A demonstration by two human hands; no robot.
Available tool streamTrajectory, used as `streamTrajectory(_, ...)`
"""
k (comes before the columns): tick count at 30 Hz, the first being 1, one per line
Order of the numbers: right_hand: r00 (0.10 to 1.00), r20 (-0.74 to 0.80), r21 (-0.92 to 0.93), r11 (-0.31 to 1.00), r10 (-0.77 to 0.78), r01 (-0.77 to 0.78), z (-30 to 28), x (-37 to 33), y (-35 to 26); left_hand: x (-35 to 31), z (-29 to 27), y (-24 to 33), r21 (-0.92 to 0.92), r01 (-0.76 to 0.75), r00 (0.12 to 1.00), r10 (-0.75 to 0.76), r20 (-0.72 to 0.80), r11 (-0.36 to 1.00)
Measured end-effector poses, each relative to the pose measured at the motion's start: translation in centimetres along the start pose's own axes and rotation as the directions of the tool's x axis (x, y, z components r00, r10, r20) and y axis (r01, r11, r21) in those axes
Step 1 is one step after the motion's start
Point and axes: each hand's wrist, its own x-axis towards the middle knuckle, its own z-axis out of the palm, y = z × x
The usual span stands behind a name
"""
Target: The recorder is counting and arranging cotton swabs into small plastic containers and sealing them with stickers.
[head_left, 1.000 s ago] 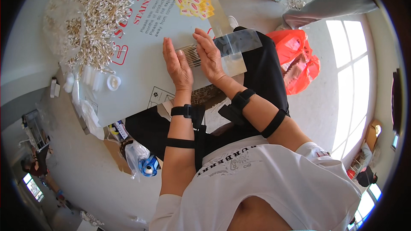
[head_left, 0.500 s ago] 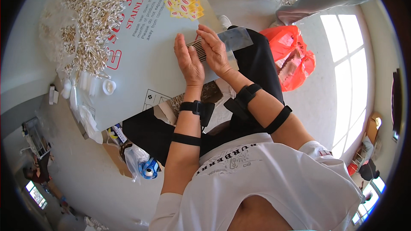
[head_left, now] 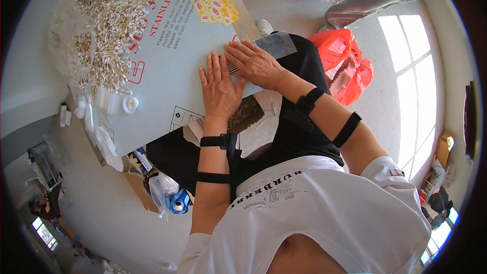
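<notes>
My left hand lies palm down near the table's front edge, its fingers stretched out flat. Against it from the right comes my right hand, also flat with extended fingers. Between and partly beneath them shows a row of thin sticks, like cotton swab stems; the hands hide most of it. A clear plastic bag sticks out beyond my right hand over the table edge; whether the sticks are inside it I cannot tell. Small yellow-and-white labels lie scattered farther back.
A large heap of cotton swabs in clear plastic covers the table's left side. Near it stands a round white container. An open cardboard box sits below the front edge. At right are a red plastic bag and another person's legs.
Both hands have turned from upright, cupped on either side of the sticks, to lying flat palm down. My right hand now covers more of the sticks.
</notes>
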Motion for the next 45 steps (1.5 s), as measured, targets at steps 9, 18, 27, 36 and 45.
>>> streamTrajectory(9,0.994,-0.097,0.052,0.997,0.058,-0.054,0.5,-0.9,-1.3,-0.6,0.1,0.5,0.018,-0.004,0.999,0.003,0.046,1.0)
streamTrajectory(18,0.849,-0.072,0.07,0.852,0.523,-0.519,-1.8,-1.1,0.2,-0.5,0.3,1.1,0.014,0.006,0.999,-0.006,0.04,1.0)
streamTrajectory(27,0.759,0.19,0.025,0.77,0.623,-0.638,-2.8,1.0,1.3,0.2,1.4,2.3,0.006,0.031,0.999,-0.031,-0.012,1.0)
streamTrajectory(36,0.743,0.085,0.257,0.706,0.664,-0.66,-2.4,-0.5,2.3,0.3,1.3,2.8,-0.016,-0.008,1.0,0.008,-0.003,1.0)
streamTrajectory(45,0.711,0.001,0.289,0.68,0.703,-0.674,-1.5,-0.9,1.8,-0.9,1.3,3.5,0.008,0.013,1.0,-0.013,0.026,1.0)
